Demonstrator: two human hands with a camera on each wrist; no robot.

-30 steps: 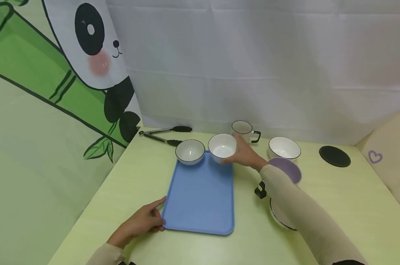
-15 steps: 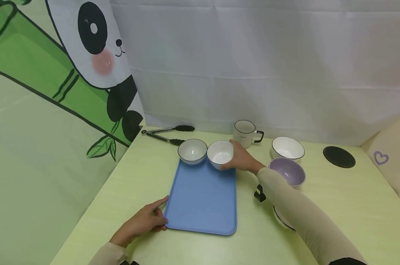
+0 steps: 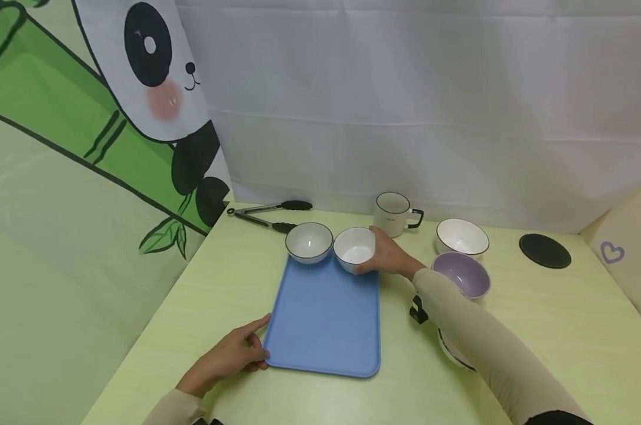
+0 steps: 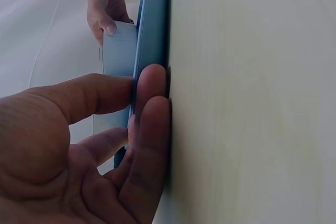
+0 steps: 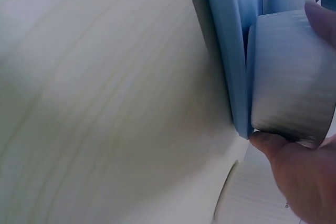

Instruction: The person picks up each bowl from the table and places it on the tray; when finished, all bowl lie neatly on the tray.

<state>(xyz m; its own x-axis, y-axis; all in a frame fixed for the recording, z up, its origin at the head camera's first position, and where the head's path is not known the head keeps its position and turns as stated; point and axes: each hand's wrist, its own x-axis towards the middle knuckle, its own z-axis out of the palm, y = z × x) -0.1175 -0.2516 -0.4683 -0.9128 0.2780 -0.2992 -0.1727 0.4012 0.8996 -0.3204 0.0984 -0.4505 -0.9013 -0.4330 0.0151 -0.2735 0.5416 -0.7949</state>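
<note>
A blue tray (image 3: 326, 324) lies on the table. At its near left corner my left hand (image 3: 230, 357) holds the edge; in the left wrist view the thumb meets the rim (image 4: 152, 30) while fingers curl at its underside. My right hand (image 3: 391, 255) grips a white dark-rimmed bowl (image 3: 352, 245) by its right side, at the tray's far right corner. In the right wrist view this bowl (image 5: 294, 72) has its base close against the tray surface. A matching bowl (image 3: 308, 242) stands beside it, at the far left corner.
Black-tipped tongs (image 3: 262, 223) lie behind the left bowl. A mug (image 3: 392, 215) stands behind my right hand. To the right are a white bowl (image 3: 462, 237), a purple bowl (image 3: 465, 276) and a black disc (image 3: 545, 251). Under my right forearm another bowl (image 3: 453, 356) is partly hidden.
My right hand has brought the bowl slightly nearer to me and down over the tray's far right corner. Over the last half second it barely moves. My left hand stays at the tray.
</note>
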